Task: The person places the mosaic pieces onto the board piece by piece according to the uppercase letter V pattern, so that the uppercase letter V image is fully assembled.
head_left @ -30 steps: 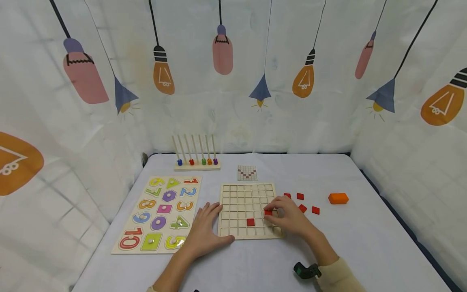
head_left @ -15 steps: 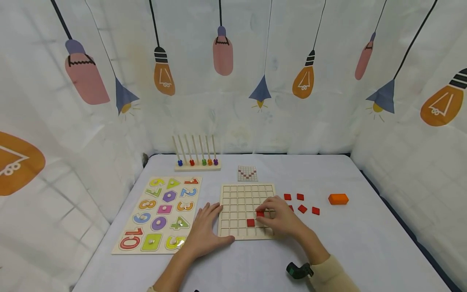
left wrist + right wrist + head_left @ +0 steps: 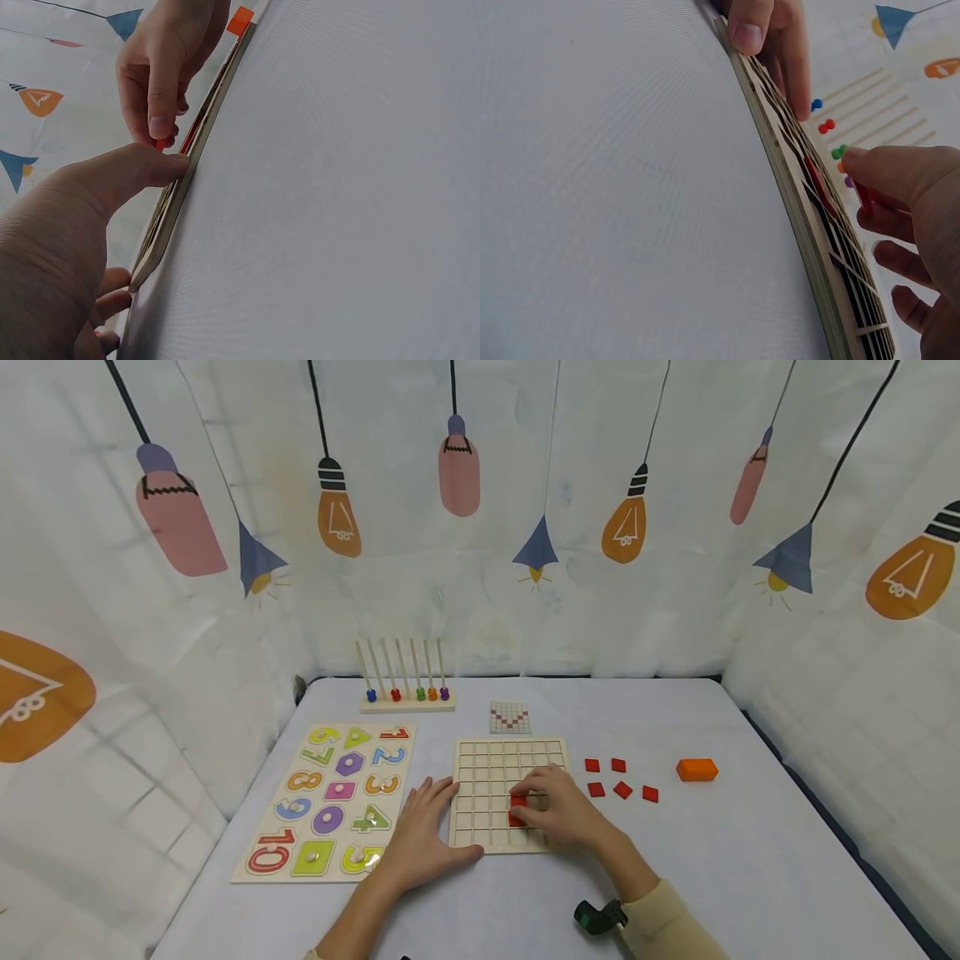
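A wooden grid board lies on the table before me. My left hand is spread at its near left corner, fingers along the left side and thumb on the front edge. Thumb and fingertips of my right hand pinch a small red square tile, held just above the board. One more red tile sits in the grid below, partly hidden by the right hand in the head view. Several loose red tiles lie right of the board. Behind it is a small pattern card.
On the left lies a number and shape puzzle board. A peg abacus with coloured beads stands at the back. At the right is an orange block. A dark device is beside the right sleeve. White printed fabric surrounds the table.
My right hand has moved left across the board with the pinched tile, to just behind the tile in the grid. The loose tiles at right show more fully. My left hand has stayed put.
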Demonstrator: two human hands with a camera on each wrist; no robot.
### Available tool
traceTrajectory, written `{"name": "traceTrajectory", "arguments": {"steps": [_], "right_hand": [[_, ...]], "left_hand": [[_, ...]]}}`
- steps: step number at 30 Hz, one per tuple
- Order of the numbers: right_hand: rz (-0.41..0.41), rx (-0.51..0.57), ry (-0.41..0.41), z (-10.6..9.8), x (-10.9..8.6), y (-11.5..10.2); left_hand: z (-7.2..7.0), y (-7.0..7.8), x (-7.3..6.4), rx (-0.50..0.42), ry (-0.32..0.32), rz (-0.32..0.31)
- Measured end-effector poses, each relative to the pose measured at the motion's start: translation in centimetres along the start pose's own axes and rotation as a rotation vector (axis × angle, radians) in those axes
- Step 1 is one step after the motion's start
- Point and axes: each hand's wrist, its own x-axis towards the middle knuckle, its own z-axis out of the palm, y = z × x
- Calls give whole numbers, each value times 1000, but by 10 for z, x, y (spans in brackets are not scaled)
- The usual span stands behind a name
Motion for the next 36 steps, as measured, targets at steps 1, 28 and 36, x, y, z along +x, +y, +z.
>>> {"name": "traceTrajectory", "arguments": {"steps": [1,28,36], "right_hand": [[-5,-4,3,1,1,0],[24,-42,-12,27,25,-8],[49,-45,-20,28,24,-9]], "left_hand": [[0,0,0,1,1,1],[0,-2,0,8,7,21],[1,-3,1,14,3,14]]}}
